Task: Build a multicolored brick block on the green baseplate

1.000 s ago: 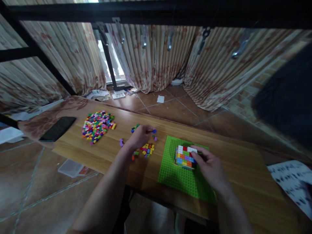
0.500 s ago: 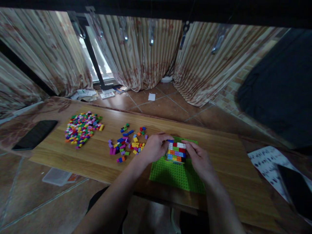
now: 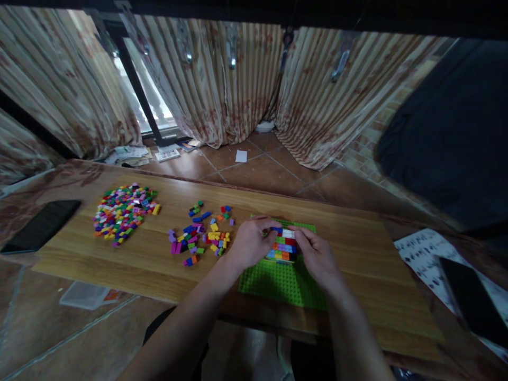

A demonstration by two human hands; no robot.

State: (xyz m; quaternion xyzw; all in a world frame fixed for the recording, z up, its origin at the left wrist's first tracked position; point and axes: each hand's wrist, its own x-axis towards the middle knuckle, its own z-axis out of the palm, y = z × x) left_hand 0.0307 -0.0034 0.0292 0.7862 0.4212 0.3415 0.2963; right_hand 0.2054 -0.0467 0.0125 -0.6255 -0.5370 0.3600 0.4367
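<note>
A block of multicoloured toy bricks (image 3: 283, 247) sits on the green baseplate (image 3: 280, 286), with rows of white, red, green, orange, blue and yellow on top. At its far left corner, a blue brick (image 3: 277, 231) is pinched by the fingertips of my left hand (image 3: 252, 241), right at the block's top. My right hand (image 3: 315, 251) grips the block's right side, thumb and fingers closed at the far right corner. The fingers partly hide the block's edges.
Loose bricks (image 3: 193, 233) lie sorted left of the baseplate, and a larger brick pile (image 3: 125, 211) is farther left on the wooden board (image 3: 135, 270). A dark tablet (image 3: 42, 225) rests at the left edge. A printed sheet (image 3: 423, 251) and a black phone (image 3: 472, 296) lie at the right.
The whole view has shifted slightly, so things appear a little farther left. My right fingers have moved in over the block's far right corner. The blue brick now lies against the white row.
</note>
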